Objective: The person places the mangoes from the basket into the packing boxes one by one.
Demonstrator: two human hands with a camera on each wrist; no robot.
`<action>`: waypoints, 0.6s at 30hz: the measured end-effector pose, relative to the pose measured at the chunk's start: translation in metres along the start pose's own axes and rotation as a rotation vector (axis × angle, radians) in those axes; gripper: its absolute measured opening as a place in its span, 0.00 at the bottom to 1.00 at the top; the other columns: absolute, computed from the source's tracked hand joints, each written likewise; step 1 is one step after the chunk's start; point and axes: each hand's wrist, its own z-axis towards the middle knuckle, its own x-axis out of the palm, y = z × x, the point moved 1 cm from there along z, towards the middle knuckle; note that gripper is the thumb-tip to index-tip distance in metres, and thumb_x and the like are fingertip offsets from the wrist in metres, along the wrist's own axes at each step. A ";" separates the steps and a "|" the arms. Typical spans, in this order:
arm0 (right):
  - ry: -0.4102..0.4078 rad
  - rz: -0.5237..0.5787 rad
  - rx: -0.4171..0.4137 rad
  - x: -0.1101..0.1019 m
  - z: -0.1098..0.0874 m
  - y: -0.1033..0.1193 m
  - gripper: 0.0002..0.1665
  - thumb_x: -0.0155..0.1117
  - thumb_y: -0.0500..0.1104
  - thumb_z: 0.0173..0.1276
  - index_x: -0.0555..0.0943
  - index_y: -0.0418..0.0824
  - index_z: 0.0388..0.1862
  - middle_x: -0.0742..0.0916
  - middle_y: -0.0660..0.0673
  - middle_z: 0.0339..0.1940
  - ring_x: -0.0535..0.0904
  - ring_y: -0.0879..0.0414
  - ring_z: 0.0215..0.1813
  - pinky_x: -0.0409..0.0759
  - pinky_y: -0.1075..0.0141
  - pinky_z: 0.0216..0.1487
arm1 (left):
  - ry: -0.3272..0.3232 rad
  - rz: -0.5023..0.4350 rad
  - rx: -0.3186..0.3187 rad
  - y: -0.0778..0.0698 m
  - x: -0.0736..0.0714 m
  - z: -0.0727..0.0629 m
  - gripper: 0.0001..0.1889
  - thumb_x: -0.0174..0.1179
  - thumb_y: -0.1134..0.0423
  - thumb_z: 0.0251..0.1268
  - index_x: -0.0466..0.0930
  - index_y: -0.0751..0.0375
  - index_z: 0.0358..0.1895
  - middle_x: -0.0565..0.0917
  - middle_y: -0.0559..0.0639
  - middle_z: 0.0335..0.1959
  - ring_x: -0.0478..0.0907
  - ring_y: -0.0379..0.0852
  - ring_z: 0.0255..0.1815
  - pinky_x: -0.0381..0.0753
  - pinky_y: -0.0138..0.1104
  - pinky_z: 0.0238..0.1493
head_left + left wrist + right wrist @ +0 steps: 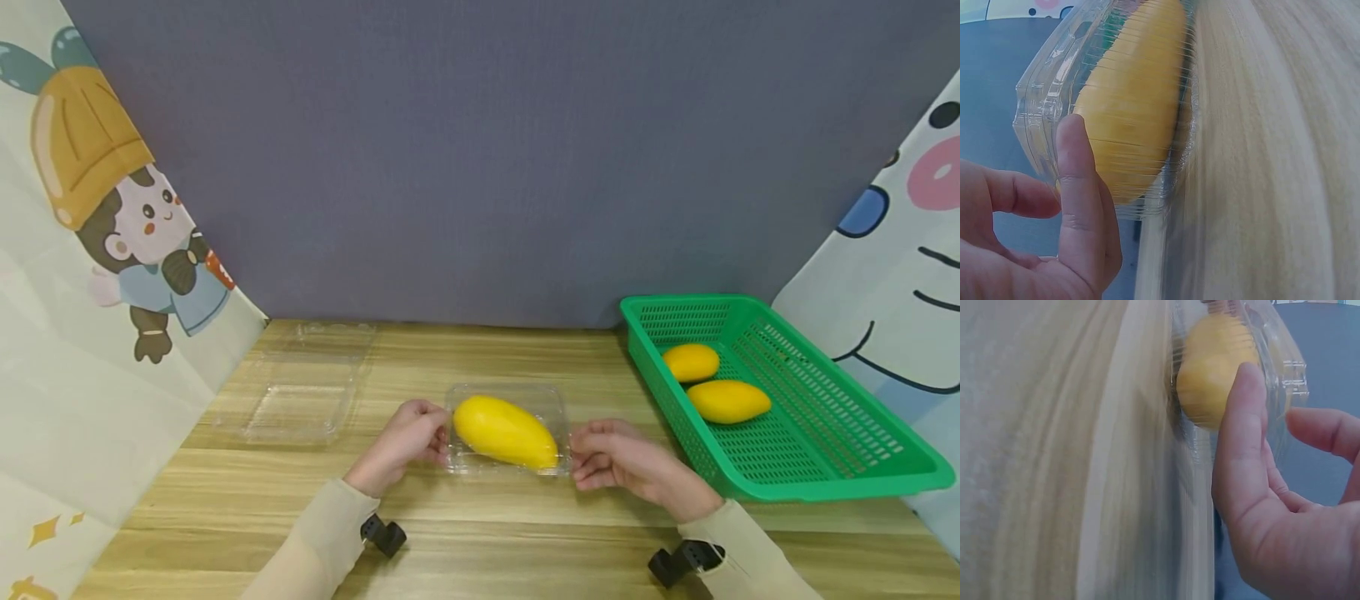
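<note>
A clear plastic clamshell box (558,408) with a yellow mango (504,432) inside is in the middle of the table in the head view. Its lid looks closed in the left wrist view, where the double rim shows. My left hand (408,442) pinches the box's left near corner between thumb and fingers. At the opposite corner my right hand (626,462) holds the rim, thumb on one side and fingers on the other. Through the ribbed wall the mango (1210,375) also shows in the right wrist view.
On the right stands a green plastic basket (832,433) with two mangoes, one mango (727,402) nearer than the other. Another clear plastic box (300,400) lies open at the left of the wooden table (465,542). A grey wall (450,167) rises behind.
</note>
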 end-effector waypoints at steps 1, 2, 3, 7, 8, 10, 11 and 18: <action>0.009 0.002 -0.003 0.000 -0.001 -0.001 0.13 0.58 0.38 0.64 0.73 0.28 0.42 0.83 0.40 0.29 0.82 0.51 0.29 0.83 0.55 0.41 | 0.000 -0.001 0.000 0.000 0.000 0.000 0.13 0.48 0.67 0.63 0.68 0.75 0.46 0.74 0.57 0.28 0.74 0.47 0.24 0.83 0.39 0.28; 0.016 0.005 -0.005 0.000 -0.002 -0.002 0.12 0.58 0.38 0.63 0.73 0.29 0.41 0.83 0.40 0.29 0.82 0.51 0.30 0.83 0.54 0.41 | 0.000 -0.002 -0.001 -0.001 0.000 -0.001 0.13 0.48 0.67 0.63 0.68 0.75 0.46 0.74 0.57 0.28 0.74 0.47 0.23 0.83 0.39 0.28; 0.024 0.007 -0.005 0.000 -0.003 -0.003 0.12 0.59 0.38 0.63 0.74 0.30 0.40 0.83 0.40 0.29 0.82 0.51 0.30 0.83 0.54 0.41 | -0.001 -0.003 -0.003 -0.001 0.000 -0.001 0.13 0.48 0.67 0.63 0.68 0.75 0.46 0.74 0.57 0.27 0.74 0.47 0.23 0.83 0.39 0.28; 0.052 0.005 -0.010 0.000 -0.006 -0.006 0.12 0.59 0.39 0.63 0.75 0.30 0.39 0.84 0.41 0.29 0.82 0.51 0.30 0.83 0.54 0.41 | 0.001 -0.008 0.000 -0.001 0.000 -0.001 0.13 0.48 0.67 0.63 0.68 0.74 0.46 0.74 0.56 0.27 0.74 0.46 0.23 0.83 0.39 0.27; 0.059 0.005 -0.010 0.000 -0.007 -0.006 0.12 0.59 0.39 0.63 0.75 0.29 0.39 0.84 0.40 0.29 0.82 0.51 0.30 0.83 0.55 0.41 | 0.001 -0.008 0.000 -0.001 0.000 -0.001 0.13 0.48 0.67 0.63 0.68 0.75 0.46 0.74 0.56 0.27 0.74 0.46 0.23 0.83 0.39 0.27; 0.073 -0.003 -0.013 0.000 -0.008 -0.006 0.14 0.60 0.39 0.63 0.75 0.28 0.40 0.84 0.41 0.29 0.82 0.52 0.30 0.83 0.55 0.40 | 0.003 -0.006 0.002 -0.001 0.000 -0.001 0.12 0.48 0.68 0.63 0.69 0.75 0.45 0.74 0.56 0.27 0.74 0.46 0.23 0.83 0.39 0.28; 0.080 -0.008 -0.013 0.001 -0.008 -0.006 0.15 0.59 0.39 0.63 0.75 0.27 0.41 0.84 0.41 0.29 0.82 0.52 0.29 0.83 0.56 0.39 | 0.004 -0.003 0.003 -0.001 0.000 -0.001 0.13 0.47 0.68 0.63 0.68 0.75 0.45 0.74 0.57 0.27 0.74 0.46 0.23 0.83 0.39 0.28; 0.121 -0.034 0.011 0.007 -0.012 -0.006 0.16 0.59 0.41 0.64 0.75 0.26 0.40 0.83 0.43 0.26 0.81 0.55 0.26 0.83 0.61 0.33 | 0.015 0.003 0.007 -0.003 0.000 -0.003 0.14 0.47 0.67 0.64 0.68 0.75 0.47 0.74 0.58 0.29 0.74 0.47 0.24 0.83 0.39 0.29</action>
